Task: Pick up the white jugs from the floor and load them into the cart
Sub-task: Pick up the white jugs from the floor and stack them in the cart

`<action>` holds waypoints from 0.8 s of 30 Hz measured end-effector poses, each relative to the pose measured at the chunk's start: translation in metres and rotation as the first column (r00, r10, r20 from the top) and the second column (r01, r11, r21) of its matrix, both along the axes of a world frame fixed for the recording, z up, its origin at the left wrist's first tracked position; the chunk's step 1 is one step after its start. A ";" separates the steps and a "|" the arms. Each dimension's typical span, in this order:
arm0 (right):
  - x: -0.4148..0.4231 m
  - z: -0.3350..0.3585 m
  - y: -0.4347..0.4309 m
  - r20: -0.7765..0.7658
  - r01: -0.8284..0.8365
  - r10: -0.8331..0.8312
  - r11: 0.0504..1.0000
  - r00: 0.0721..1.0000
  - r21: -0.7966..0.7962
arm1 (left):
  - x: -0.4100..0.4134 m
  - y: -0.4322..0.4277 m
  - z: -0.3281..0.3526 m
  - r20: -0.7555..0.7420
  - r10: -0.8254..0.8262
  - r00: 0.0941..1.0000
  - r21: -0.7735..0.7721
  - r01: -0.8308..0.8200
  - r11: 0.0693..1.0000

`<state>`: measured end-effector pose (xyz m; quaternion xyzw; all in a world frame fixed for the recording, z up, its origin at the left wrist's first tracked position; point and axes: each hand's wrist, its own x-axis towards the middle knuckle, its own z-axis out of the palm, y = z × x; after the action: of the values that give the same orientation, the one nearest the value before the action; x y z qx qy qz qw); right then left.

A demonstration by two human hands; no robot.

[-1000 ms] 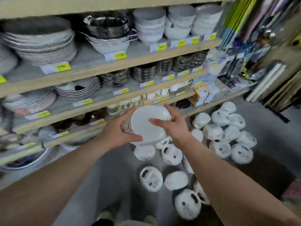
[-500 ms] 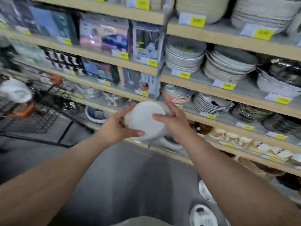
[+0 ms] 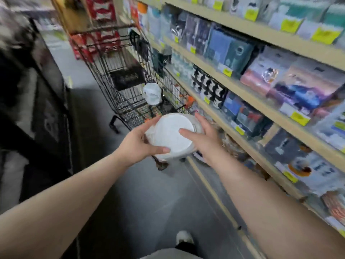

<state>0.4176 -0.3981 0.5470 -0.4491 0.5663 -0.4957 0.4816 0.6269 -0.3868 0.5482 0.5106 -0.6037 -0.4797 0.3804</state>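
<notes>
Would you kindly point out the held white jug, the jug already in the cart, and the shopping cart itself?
held white jug (image 3: 169, 136): head view, on its flat round face.
jug in the cart (image 3: 152, 93): head view, middle of its white body.
shopping cart (image 3: 104, 79): head view, on its left wire wall.

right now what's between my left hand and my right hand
A white jug, gripped on either side by left hand and right hand; the head view shows it.
</notes>
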 end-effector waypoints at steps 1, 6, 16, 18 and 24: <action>0.005 0.001 -0.019 -0.008 -0.048 0.048 0.999 0.999 -0.008 | 0.006 -0.010 0.001 0.019 0.043 0.999 -0.010 -0.042 0.999; 0.041 0.010 -0.105 -0.046 -0.279 0.278 0.960 0.960 -0.023 | 0.035 -0.051 0.003 0.115 0.270 0.956 -0.036 -0.268 0.963; 0.172 0.001 -0.240 -0.073 -0.456 0.452 0.889 0.889 -0.047 | 0.153 -0.151 -0.004 0.187 0.436 0.880 -0.100 -0.424 0.900; 0.202 -0.002 -0.270 -0.067 -0.437 0.434 0.899 0.899 -0.036 | 0.184 -0.185 -0.007 0.206 0.418 0.885 -0.102 -0.406 0.908; 0.273 0.002 -0.355 -0.009 -0.316 0.315 0.949 0.949 -0.015 | 0.268 -0.298 0.004 0.290 0.306 0.907 -0.116 -0.284 0.952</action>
<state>0.6907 -0.7534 0.5493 -0.5394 0.4847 -0.4156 0.5490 0.8952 -0.6852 0.5522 0.6499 -0.5877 -0.3104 0.3686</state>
